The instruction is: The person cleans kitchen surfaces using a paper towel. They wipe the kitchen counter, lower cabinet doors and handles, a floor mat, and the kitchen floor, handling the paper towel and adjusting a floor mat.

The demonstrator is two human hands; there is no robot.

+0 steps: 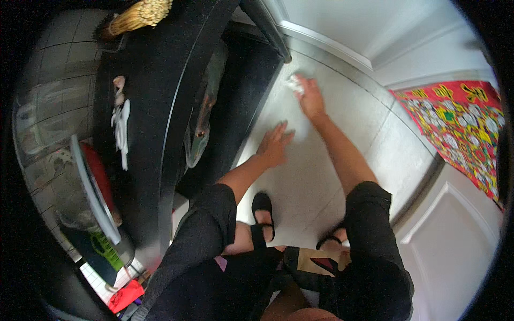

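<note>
My right hand [312,100] reaches far forward over the pale tiled floor [305,172], a small crumpled white tissue or cloth [295,83] gripped at its fingertips. It is close to the foot of a dark table leg [286,56]. Lower and to the left, my left hand [276,145] hangs over the floor beside a dark low shelf [237,100]. Its fingers are spread and hold nothing. Both hands are slightly blurred, so whether either one touches the floor is hard to judge. My feet in black shoes [262,206] stand below.
A black countertop [148,112] runs along the left, with a bundle of thin sticks [140,16], a white object [121,132] and an upright grey-edged board [94,192]. A clear plastic bag [200,128] is below its edge. White door panels [449,236] and a red patterned cloth [461,124] flank the right.
</note>
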